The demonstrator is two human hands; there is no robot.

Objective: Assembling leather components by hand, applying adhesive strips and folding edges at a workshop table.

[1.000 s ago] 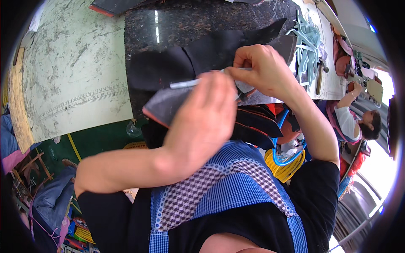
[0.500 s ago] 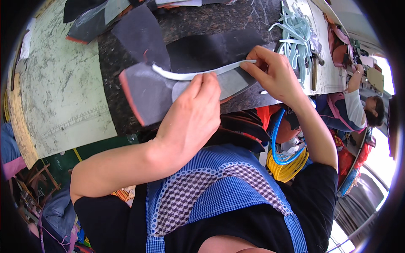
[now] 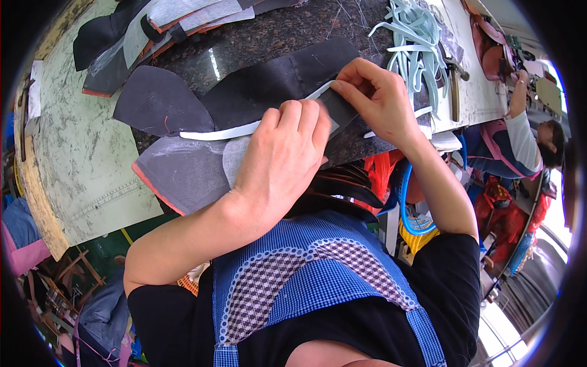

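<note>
A narrow pale strip (image 3: 211, 134) lies along the seam line of a dark grey and black sheet-material workpiece (image 3: 244, 85). The workpiece is spread out with its flaps opened. A red edge runs along its near left flap (image 3: 183, 171). My left hand (image 3: 281, 147) bends over the middle of the strip, fingers closed and pressed onto it, fingertips partly hidden and slightly blurred. At the strip's right end my right hand (image 3: 379, 101) pinches it between thumb and forefinger, just above the workpiece.
Several loose pale strips (image 3: 419, 49) lie heaped at the far right of the dark speckled tabletop (image 3: 244, 43). More grey workpieces (image 3: 153, 37) are stacked far left. A whitish board (image 3: 110, 177) covers the left side. Another person (image 3: 513, 147) works at right.
The workpiece and strip have shifted left and turned a little. More of the strip now lies against the seam. My right hand has moved left, and my left hand presses further along the strip.
</note>
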